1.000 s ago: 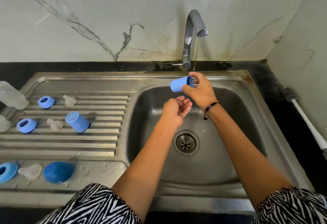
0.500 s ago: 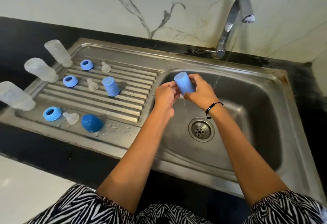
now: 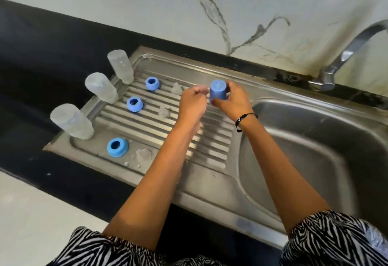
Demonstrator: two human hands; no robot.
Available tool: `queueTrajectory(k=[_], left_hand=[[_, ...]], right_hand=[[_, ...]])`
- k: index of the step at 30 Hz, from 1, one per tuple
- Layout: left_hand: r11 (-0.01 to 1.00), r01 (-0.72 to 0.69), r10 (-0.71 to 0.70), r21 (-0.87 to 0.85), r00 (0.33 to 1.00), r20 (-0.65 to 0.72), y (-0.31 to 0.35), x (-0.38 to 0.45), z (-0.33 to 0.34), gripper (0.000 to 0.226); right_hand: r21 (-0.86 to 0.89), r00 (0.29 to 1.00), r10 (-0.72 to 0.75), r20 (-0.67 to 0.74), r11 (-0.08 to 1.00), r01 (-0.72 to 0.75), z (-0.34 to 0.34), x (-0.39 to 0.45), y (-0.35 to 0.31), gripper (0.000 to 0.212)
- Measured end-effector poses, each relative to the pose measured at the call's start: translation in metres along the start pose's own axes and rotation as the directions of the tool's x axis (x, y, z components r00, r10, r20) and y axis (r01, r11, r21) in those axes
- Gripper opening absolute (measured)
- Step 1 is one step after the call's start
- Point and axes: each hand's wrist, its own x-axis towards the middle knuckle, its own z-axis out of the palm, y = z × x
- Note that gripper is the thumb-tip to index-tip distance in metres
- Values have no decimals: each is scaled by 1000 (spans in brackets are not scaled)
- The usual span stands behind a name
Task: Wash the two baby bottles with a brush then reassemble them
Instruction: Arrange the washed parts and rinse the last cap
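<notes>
1. The person's right hand [image 3: 233,101] is gripping a small blue plastic cap [image 3: 218,91], closed end up, over the ribbed steel draining board [image 3: 159,127], just left of the sink basin [image 3: 315,150].
2. The left hand [image 3: 192,102] is hovering just beside the cap with its fingers curled in narrowly; it is blurred, and I cannot tell whether it is touching the cap.
3. Three frosted clear bottle bodies are standing mouth down along the left edge of the board: far [image 3: 120,66], middle [image 3: 101,87] and near [image 3: 71,121].
4. Three blue screw rings are lying on the board to their right: far [image 3: 152,83], middle [image 3: 135,104] and near [image 3: 117,147].
5. A clear silicone teat is sitting just right of each ring: far [image 3: 176,89], middle [image 3: 164,111] and near [image 3: 143,154].
6. The chrome tap [image 3: 344,55] is standing at the far right, on the black bench [image 3: 52,40].
</notes>
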Motion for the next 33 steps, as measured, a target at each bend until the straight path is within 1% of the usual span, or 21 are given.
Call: queueTrajectory(k=[3,7,11,13,16,18,20,22,24,27,31,33], left_hand=[[999,24,-24,28,1000,-7,10,27,-25,24],[994,23,-29,108,998,54,9,50,-41,34],[985,26,-47,172,992,119,1,64,-47,32],[982,43,-68,184,989,131,0,68,-47,24],[977,50,-77,206,989,124,1,70,-47,24],[975,32,-59,219,992,116,3,68,-47,27],[974,5,-32,226,992,118,6,65,-45,29],[972,-22,-6,234,993,116,8,59,-42,30],[973,-48,17,225,991,135,9,50,-31,33],[979,-50,15,197,984,175,7,36,-8,38],[981,-73,25,180,967,254,-6,3,50,32],[979,-68,6,193,953,303,-13,-14,84,33]], right_hand=[[-48,999,43,26,998,-41,26,26,-12,45],[-138,994,96,60,987,-87,52,48,-13,45],[-192,990,140,28,972,-132,68,52,-7,39],[-191,991,134,14,973,-129,71,52,-5,38],[-202,992,122,39,973,-111,72,54,-4,42],[-216,989,125,75,971,-106,70,54,-4,54],[-179,988,145,52,975,-134,62,48,-1,64],[-116,986,166,0,979,-165,49,38,1,64],[-30,977,213,-20,976,-214,30,24,6,57],[86,954,299,-26,951,-295,5,4,19,39],[131,923,377,-80,922,-365,-44,-29,59,29],[158,905,411,-110,906,-393,-70,-42,87,26]])
